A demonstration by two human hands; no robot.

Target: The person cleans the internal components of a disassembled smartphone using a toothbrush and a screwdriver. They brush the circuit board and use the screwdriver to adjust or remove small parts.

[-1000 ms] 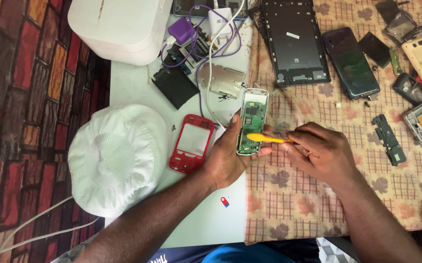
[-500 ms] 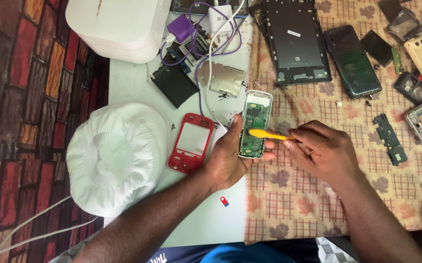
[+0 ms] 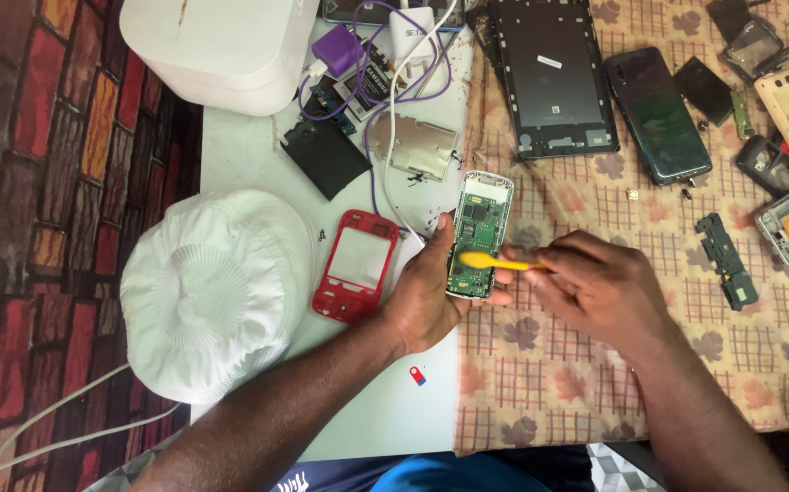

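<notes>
My left hand (image 3: 426,296) grips an opened small phone (image 3: 478,230) with its green circuit board exposed, held upright over the table edge. My right hand (image 3: 595,287) holds a yellow tool (image 3: 495,262) whose tip lies across the lower part of the board. A red phone front frame (image 3: 355,266) lies flat just left of my left hand. A silver metal plate (image 3: 420,146) sits above the phone.
A white cap (image 3: 216,292) lies left. A white appliance (image 3: 221,46) stands at the top, with purple cables (image 3: 371,100) and a black cover (image 3: 326,157) beside it. A tablet back (image 3: 554,77), a dark smartphone (image 3: 657,114) and several phone parts lie on the patterned cloth (image 3: 540,383).
The yellow tool has shifted slightly left across the circuit board. Both hands keep their hold and stay in nearly the same place.
</notes>
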